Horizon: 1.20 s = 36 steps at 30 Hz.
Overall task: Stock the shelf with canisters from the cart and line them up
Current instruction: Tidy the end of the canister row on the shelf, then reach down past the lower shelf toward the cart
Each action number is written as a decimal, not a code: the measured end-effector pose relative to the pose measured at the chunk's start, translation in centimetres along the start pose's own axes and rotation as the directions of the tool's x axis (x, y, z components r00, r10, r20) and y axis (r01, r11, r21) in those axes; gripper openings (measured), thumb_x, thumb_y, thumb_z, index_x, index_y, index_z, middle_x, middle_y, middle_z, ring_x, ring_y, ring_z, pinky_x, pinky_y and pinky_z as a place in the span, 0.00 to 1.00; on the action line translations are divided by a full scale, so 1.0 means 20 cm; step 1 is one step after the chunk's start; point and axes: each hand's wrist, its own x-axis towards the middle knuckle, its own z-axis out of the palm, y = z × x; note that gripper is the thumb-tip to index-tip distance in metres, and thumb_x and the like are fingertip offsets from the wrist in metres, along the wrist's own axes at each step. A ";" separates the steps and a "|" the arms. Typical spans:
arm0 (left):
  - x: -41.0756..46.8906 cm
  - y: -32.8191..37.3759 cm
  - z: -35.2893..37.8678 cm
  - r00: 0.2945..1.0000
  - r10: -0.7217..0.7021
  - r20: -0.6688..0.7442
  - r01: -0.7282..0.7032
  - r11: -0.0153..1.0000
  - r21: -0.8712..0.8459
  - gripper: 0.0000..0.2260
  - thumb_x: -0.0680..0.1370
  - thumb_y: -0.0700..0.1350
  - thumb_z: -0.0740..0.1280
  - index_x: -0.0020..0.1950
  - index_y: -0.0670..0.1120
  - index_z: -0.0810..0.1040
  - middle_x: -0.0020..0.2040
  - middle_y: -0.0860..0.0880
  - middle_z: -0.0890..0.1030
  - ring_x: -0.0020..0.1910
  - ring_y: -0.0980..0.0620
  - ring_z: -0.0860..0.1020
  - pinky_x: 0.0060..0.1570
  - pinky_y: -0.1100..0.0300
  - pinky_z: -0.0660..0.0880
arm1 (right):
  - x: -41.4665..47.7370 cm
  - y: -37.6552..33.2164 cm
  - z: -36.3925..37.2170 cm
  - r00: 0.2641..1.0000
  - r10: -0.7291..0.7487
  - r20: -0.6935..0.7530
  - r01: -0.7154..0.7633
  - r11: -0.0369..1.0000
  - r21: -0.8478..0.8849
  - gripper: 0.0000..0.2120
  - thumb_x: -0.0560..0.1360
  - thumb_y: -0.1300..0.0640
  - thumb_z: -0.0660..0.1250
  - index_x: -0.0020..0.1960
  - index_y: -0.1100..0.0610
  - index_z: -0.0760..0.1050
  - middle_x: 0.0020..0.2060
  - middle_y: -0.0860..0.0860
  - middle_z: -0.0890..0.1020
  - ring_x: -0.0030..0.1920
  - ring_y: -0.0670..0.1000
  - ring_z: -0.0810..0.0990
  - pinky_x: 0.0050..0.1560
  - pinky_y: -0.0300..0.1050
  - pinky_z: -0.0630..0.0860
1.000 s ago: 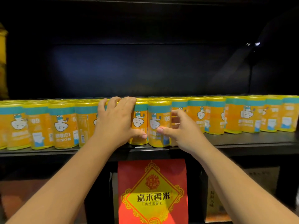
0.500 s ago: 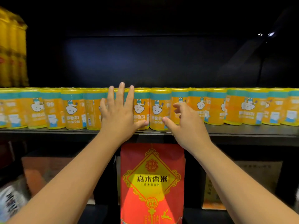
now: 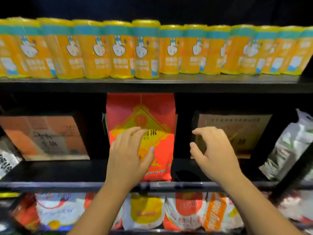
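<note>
A row of several yellow-orange canisters (image 3: 145,51) with teal bands stands side by side along the upper black shelf (image 3: 169,85); the ones on the right sit a little further back. My left hand (image 3: 130,153) hangs below that shelf, in front of a red bag, fingers loosely curled and holding nothing. My right hand (image 3: 213,150) is level with it to the right, fingers also loosely curled and empty. Neither hand touches a canister. The cart is out of view.
A red rice bag (image 3: 157,112) stands on the middle shelf between an orange box (image 3: 44,136) and a brown box (image 3: 237,129). White-green bags (image 3: 291,146) lean at the right. Colourful packets (image 3: 144,211) fill the lowest shelf.
Both hands have left the canisters and dropped below the upper shelf, fingers now curled loosely. The view has tilted down, showing the lower shelves.
</note>
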 end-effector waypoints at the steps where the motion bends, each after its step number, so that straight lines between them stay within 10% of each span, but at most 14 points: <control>1: -0.09 0.00 0.04 0.998 -0.041 0.056 0.040 0.999 0.024 0.21 0.76 0.56 0.65 0.64 0.45 0.78 0.62 0.45 0.78 0.60 0.41 0.76 0.57 0.46 0.73 | -0.08 0.05 0.03 0.997 0.051 0.053 -0.051 0.999 -0.004 0.16 0.77 0.53 0.70 0.63 0.55 0.77 0.56 0.50 0.79 0.59 0.53 0.75 0.57 0.42 0.67; 10: -0.89 -0.05 0.11 0.820 -0.330 0.468 0.238 0.940 0.246 0.26 0.75 0.58 0.63 0.67 0.46 0.76 0.62 0.44 0.79 0.58 0.39 0.77 0.52 0.45 0.78 | -0.69 0.23 0.37 0.802 0.287 0.524 -0.304 0.951 -0.055 0.22 0.73 0.53 0.72 0.66 0.57 0.75 0.60 0.55 0.79 0.62 0.60 0.76 0.63 0.54 0.72; 14: -1.21 -0.04 0.01 0.699 -0.483 0.527 0.285 0.864 0.414 0.26 0.71 0.55 0.74 0.66 0.46 0.78 0.58 0.45 0.81 0.54 0.38 0.80 0.44 0.45 0.79 | -0.93 0.14 0.52 0.705 0.189 0.683 -0.272 0.962 0.014 0.23 0.76 0.53 0.71 0.69 0.57 0.74 0.65 0.55 0.79 0.66 0.59 0.75 0.66 0.51 0.70; 17: -1.39 -0.03 -0.14 0.582 -0.594 0.555 0.338 0.798 0.499 0.26 0.73 0.60 0.64 0.67 0.48 0.75 0.60 0.46 0.79 0.55 0.39 0.79 0.47 0.46 0.79 | -1.06 0.00 0.60 0.588 0.008 0.809 -0.191 0.973 0.129 0.28 0.81 0.47 0.65 0.78 0.52 0.64 0.77 0.49 0.66 0.77 0.52 0.62 0.74 0.46 0.59; 29: -1.86 0.01 -0.86 0.314 -0.913 0.259 0.556 0.398 0.730 0.27 0.79 0.61 0.64 0.75 0.54 0.68 0.73 0.49 0.71 0.70 0.44 0.70 0.62 0.46 0.71 | -1.27 -0.94 0.66 0.211 -0.485 0.848 0.002 0.868 0.496 0.26 0.82 0.44 0.63 0.77 0.41 0.60 0.77 0.36 0.55 0.78 0.41 0.51 0.77 0.43 0.55; 36: -2.30 -0.03 -1.48 0.167 -0.980 0.104 0.673 0.191 0.715 0.26 0.71 0.57 0.76 0.65 0.48 0.79 0.61 0.43 0.82 0.56 0.38 0.81 0.47 0.43 0.78 | -1.48 -1.77 0.77 0.056 -0.648 0.760 0.172 0.756 0.632 0.29 0.81 0.44 0.63 0.79 0.43 0.58 0.80 0.41 0.54 0.79 0.43 0.51 0.75 0.38 0.51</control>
